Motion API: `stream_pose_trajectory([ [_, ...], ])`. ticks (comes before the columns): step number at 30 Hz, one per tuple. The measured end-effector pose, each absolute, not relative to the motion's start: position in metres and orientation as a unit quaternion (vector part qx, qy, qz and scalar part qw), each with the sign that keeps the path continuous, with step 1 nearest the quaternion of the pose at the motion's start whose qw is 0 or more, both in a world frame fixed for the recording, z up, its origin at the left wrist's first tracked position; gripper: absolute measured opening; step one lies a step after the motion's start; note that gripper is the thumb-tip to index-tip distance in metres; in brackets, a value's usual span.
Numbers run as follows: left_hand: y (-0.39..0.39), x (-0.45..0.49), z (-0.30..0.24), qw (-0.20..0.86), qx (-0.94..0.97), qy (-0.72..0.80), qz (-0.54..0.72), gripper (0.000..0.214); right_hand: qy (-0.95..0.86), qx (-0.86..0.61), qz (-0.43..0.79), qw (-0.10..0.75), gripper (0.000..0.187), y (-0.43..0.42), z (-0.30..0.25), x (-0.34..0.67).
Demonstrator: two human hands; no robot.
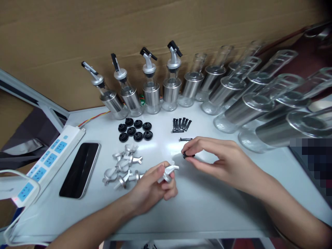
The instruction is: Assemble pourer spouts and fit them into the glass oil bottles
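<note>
My left hand (158, 186) is closed around a silver pour spout (169, 172), its narrow nozzle tilted up to the right. To the right of it, my right hand (215, 155) pinches a small black lever (185, 155) between thumb and fingertips, mostly covered by the fingers. One loose black lever (186, 139) lies just beyond those fingertips, and a row of similar black levers (181, 123) sits farther back. Several silver pour spouts (123, 164) are heaped left of my left hand. Behind them lie several black rubber stoppers (135, 129).
Along the cardboard wall (160, 24) stand bottles with fitted spouts (151, 93). Open glass-and-steel bottles (233, 90) crowd the right side. A phone (80, 170) and a white power strip (49, 162) with a cable lie on the left of the white table (202, 211).
</note>
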State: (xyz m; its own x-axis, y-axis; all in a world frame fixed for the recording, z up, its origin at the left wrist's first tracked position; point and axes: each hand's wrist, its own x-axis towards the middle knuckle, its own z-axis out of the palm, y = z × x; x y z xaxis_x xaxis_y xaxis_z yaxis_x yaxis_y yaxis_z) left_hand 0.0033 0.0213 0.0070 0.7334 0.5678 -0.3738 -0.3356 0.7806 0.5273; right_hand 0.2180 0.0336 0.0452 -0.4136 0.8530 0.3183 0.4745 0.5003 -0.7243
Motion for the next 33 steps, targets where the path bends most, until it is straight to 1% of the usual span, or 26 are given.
stream_pose_trajectory([
  [4,0.022,0.004,0.006,0.908,0.208,0.266,0.249,0.046,-0.787,-0.4,0.302,0.358,0.011,0.033,0.045,0.213],
  [7,0.023,0.005,0.007,0.903,0.215,0.268,0.259,0.046,-0.776,-0.406,0.315,0.366,0.009,0.032,0.046,0.21],
  [9,0.023,0.006,0.008,0.9,0.221,0.264,0.267,0.045,-0.775,-0.404,0.315,0.37,0.005,0.031,0.047,0.208],
  [13,0.023,0.006,0.009,0.898,0.234,0.255,0.27,0.044,-0.782,-0.403,0.3,0.369,0.007,0.029,0.047,0.206],
  [16,0.022,0.006,0.01,0.896,0.241,0.261,0.265,0.044,-0.784,-0.41,0.283,0.371,0.003,0.029,0.046,0.206],
  [25,0.022,0.004,0.012,0.894,0.249,0.267,0.259,0.047,-0.781,-0.392,0.299,0.383,0.007,0.027,0.044,0.204],
  [28,0.022,0.004,0.012,0.894,0.244,0.268,0.264,0.045,-0.756,-0.397,0.352,0.384,0.006,0.028,0.047,0.203],
  [31,0.021,0.004,0.01,0.891,0.253,0.262,0.271,0.046,-0.702,-0.415,0.447,0.368,0.004,0.031,0.048,0.204],
  [33,0.021,0.004,0.009,0.889,0.269,0.252,0.273,0.047,-0.646,-0.416,0.528,0.361,0.012,0.033,0.048,0.204],
])
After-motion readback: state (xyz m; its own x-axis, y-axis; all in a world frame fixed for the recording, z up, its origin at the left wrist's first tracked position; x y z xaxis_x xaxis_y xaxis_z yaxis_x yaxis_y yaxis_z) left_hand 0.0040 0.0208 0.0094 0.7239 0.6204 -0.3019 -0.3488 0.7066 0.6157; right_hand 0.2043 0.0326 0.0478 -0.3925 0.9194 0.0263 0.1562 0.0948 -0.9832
